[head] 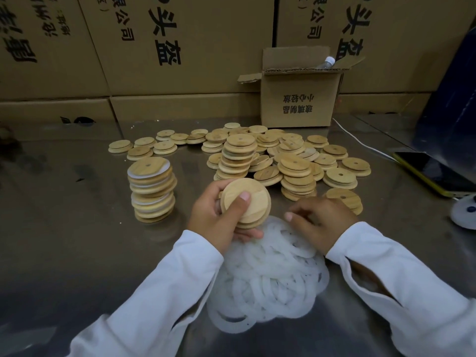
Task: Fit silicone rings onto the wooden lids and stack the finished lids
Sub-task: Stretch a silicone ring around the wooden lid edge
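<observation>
Along the top of the frame runs a wall of printed cartons (154,47), behind a steel table (64,202). At centre left stands a stack (152,189) of lids with white rings showing between the wooden discs. Behind it, a few loose lids (144,148) lie scattered in a row. At centre frame the left hand (219,215) grips a few lids (246,202) held together, thumb pressed on the top face, fingers curled under. Just below the hands a heap of translucent white rings (268,276) lies on the table, partly hidden by both white sleeves. The right hand (322,222) hangs over the heap's upper edge with fingers curled and pinched downward; whether it holds a ring I cannot tell. Above the hands, bare lids lie in a pile (283,161) of uneven short stacks, close behind the held ones. An open small box (298,99) with a bottle cap poking out stands at upper right. A white cable (360,143) runs to a phone (438,173) at the right edge, with a white round object (463,212) below it.
</observation>
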`<act>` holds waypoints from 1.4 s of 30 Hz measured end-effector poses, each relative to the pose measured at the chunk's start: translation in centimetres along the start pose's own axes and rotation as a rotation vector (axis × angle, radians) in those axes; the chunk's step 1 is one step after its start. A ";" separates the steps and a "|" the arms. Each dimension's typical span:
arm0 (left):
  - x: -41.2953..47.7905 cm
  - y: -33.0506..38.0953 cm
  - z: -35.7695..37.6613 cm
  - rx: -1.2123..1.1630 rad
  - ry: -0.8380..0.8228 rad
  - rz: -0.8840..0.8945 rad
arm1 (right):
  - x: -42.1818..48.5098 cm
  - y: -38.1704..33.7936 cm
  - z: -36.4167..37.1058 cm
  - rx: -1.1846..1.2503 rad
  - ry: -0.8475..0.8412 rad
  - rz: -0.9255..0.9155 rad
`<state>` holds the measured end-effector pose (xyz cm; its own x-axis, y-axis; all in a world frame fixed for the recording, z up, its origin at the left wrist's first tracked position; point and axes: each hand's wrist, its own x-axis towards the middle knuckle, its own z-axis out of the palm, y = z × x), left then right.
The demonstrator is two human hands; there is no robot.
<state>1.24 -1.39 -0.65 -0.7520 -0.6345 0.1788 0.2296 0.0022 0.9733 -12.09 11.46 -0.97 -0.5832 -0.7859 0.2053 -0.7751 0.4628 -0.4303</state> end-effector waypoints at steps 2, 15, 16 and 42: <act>0.1 0.1 -0.2 -0.038 -0.010 -0.062 | 0.1 0.3 0.1 -0.049 -0.047 -0.025; 0.6 -0.1 -1.2 -0.204 -0.167 -0.251 | 0.0 0.5 -0.4 0.081 0.058 0.057; 0.7 -0.1 -1.2 -0.209 -0.175 -0.248 | 0.0 0.5 -0.4 0.142 0.104 0.052; -0.1 -0.2 0.0 -0.017 -0.290 -0.074 | -0.8 -3.9 0.5 1.030 0.357 0.016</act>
<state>1.24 -1.33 -0.89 -0.9116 -0.3853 0.1437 0.1760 -0.0498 0.9831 -8.47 10.07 0.13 -0.7574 -0.5415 0.3649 -0.2878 -0.2247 -0.9309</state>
